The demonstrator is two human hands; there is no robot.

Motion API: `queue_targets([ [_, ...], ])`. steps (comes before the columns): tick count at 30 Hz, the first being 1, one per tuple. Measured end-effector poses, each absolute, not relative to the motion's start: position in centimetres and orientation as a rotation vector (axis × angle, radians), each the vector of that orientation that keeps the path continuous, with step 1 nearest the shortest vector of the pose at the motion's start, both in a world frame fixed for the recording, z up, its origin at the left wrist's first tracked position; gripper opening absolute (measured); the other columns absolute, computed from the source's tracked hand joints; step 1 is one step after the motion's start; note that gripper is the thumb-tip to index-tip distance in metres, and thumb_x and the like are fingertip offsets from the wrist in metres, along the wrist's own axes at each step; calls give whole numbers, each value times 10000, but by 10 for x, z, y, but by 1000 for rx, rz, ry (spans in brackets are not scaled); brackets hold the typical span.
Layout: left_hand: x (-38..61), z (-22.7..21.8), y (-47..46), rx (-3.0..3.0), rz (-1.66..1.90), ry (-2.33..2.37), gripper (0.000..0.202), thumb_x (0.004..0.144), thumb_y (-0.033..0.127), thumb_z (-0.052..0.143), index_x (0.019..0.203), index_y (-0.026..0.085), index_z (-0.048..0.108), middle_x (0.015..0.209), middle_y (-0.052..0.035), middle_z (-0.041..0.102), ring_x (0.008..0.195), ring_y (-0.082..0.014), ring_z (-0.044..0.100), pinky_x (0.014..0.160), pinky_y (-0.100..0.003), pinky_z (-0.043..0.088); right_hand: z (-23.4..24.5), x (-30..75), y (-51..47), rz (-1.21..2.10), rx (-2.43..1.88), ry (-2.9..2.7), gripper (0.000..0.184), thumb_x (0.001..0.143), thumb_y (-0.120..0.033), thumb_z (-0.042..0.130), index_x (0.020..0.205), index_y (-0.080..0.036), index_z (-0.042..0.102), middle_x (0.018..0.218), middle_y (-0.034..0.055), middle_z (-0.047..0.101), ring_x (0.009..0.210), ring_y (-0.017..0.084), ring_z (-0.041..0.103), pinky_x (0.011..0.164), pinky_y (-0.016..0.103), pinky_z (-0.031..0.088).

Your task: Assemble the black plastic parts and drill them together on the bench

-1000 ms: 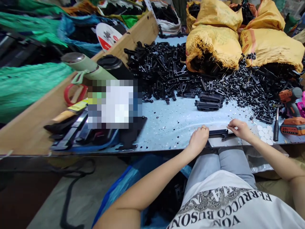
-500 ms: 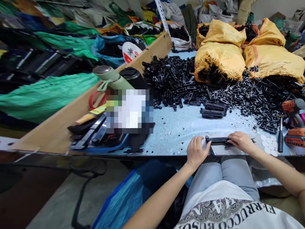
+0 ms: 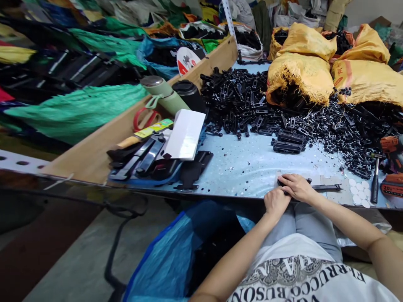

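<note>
The right hand [image 3: 297, 187] closes over a slim black part [image 3: 279, 182] at the table's near edge; the left hand [image 3: 277, 202] bunches against it, its grip hidden. Beyond lie jumbled black pieces [image 3: 233, 98] and frayed woven sacks [image 3: 300, 75]. Half a second ago the hands were apart.

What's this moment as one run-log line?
left hand: meets right hand, grip unclear | right hand: over black part | white discs: right of hands | hammer: beside discs

On the flat, speckled light-blue table [image 3: 239, 161] are laid a big heap of small black parts [image 3: 236, 102], round white discs [image 3: 359, 187] and a black-handled metal hammer [image 3: 375, 184].
</note>
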State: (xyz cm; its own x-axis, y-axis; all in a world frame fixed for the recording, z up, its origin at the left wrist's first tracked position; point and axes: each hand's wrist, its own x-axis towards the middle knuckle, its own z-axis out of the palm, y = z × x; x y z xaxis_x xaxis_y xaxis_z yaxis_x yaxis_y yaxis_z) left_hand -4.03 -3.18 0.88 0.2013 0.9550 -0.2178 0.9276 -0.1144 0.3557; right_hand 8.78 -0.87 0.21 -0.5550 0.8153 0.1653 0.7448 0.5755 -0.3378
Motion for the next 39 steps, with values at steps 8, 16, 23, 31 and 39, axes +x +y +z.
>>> queue_targets([
  [8, -72, 1, -23, 2488, 319, 1552, 379, 907, 397, 377, 972, 152, 658, 936, -134, 681, 930, -260, 631, 756, -343, 472, 9, 136, -34, 153, -1284, -2444, 554, 915, -536, 365, 1327, -178, 461, 1422, 145, 373, 1266, 266, 393, 1006, 438, 372],
  [16, -36, 5, 28, 2978, 246, 777, 488, 885, 466, 457, 1156, 75, 567, 1014, -163, 654, 921, -253, 613, 752, -344, 470, -7, 217, -51, -165, -1805, -2469, 586, 836, -681, 388, 717, -152, 610, 694, 98, 618, 683, 207, 589, 622, 288, 384],
  [23, -28, 22, 41, 2668, 178, 1024, 509, 958, 431, 278, 811, 148, 674, 819, -87, 698, 805, -191, 654, 664, -278, 444, 24, 213, -34, 98, -1667, -2706, 597, 896, -645, 270, 712, -168, 579, 703, 75, 629, 650, 168, 584, 571, 260, 306],
  [31, -19, 30, 28, 2623, 78, 1319, 587, 956, 446, 245, 856, 90, 700, 846, -161, 698, 778, -240, 669, 663, -318, 466, 57, 163, -22, -159, -1647, -2722, 551, 817, -629, 482, 1014, -122, 574, 924, 149, 610, 845, 267, 537, 690, 331, 326],
  [39, -26, 33, 24, 2607, 173, 1290, 541, 958, 415, 273, 827, 110, 700, 834, -142, 701, 780, -223, 667, 665, -295, 458, 48, 161, -15, -142, -1323, -2766, 436, 806, -527, 566, 925, -109, 594, 849, 115, 601, 787, 237, 521, 709, 330, 316],
])
